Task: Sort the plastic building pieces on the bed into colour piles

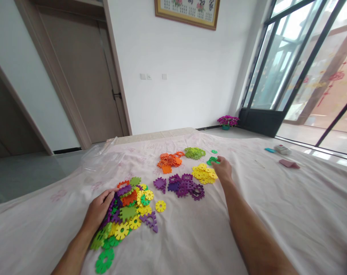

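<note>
My left hand rests on the left edge of a mixed heap of plastic gear-shaped pieces, fingers curled against the purple ones. My right hand reaches far forward and pinches a dark green piece beside the yellow pile. Sorted piles lie ahead on the pale cloth: purple pieces, orange pieces, light green pieces. One yellow piece lies alone between the heap and the purple pile.
A clear plastic bag lies at the cloth's far left. A small dark green piece sits alone. A pink object, a white item and a blue item lie at the right. Door, glass doors and a flower pot stand beyond.
</note>
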A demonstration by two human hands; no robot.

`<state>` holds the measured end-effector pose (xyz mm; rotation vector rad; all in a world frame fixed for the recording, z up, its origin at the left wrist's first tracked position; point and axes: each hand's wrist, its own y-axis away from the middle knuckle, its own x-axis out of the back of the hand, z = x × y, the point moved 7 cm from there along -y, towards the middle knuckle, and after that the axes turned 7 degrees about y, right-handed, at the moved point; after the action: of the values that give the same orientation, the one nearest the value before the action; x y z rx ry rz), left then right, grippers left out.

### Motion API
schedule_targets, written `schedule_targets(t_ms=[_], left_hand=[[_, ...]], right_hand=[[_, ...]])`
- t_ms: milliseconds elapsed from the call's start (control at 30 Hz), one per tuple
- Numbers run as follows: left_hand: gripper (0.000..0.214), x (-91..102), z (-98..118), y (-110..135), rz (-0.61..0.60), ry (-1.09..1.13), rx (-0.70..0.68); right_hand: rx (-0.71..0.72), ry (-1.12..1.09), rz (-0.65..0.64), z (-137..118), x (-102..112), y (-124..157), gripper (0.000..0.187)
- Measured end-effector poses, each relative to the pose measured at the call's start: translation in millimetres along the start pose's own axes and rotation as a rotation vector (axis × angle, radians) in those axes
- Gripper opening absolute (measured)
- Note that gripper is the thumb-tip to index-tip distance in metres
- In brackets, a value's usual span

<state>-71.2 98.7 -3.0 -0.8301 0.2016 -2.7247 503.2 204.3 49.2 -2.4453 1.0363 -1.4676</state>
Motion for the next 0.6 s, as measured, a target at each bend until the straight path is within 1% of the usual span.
schedule_targets(t_ms=[67,100,167,233,333,433,500,533,600], left_hand=[[0.046,0.0,-1,-1,0.001,-0.005,-0.004],[0.046,-0.2,-2,-1,-0.001,-0.005,-0.004],[0.046,-1.0,-4,-2,-0.007,-0.001,-0.001],[0.046,-1.9,-6,-2,-0.011,0.008,0.003],[0.046,-2.4,-6,-1,-0.011,0.019,-0.001],[0.046,-1.9,-3,0,-0.008,0.012,-0.001],[0.046,-1.2,0,1,-0.004,0.008,0.0],[0.046,-1.0,1,1,-0.003,0.009,-0.001],[0.046,-0.9,2,1,-0.003,0.017,-0.005]], right_hand=[[-0.035,0.018,0.114,4,7,-1,0.05],[-0.036,0.006,0.135,3,8,0,0.05],[0.016,-0.054,0.099,-10,3,5,0.045],[0.107,-0.145,-0.005,-34,-8,14,0.037],[0.304,-0.278,-0.201,-84,-25,42,0.027],[0.563,-0.371,-0.373,-137,-32,86,0.022],[0.711,-0.404,-0.529,-166,-35,121,0.021],[0.768,-0.399,-0.612,-176,-36,138,0.02],[0.836,-0.36,-0.75,-189,-39,167,0.018]])
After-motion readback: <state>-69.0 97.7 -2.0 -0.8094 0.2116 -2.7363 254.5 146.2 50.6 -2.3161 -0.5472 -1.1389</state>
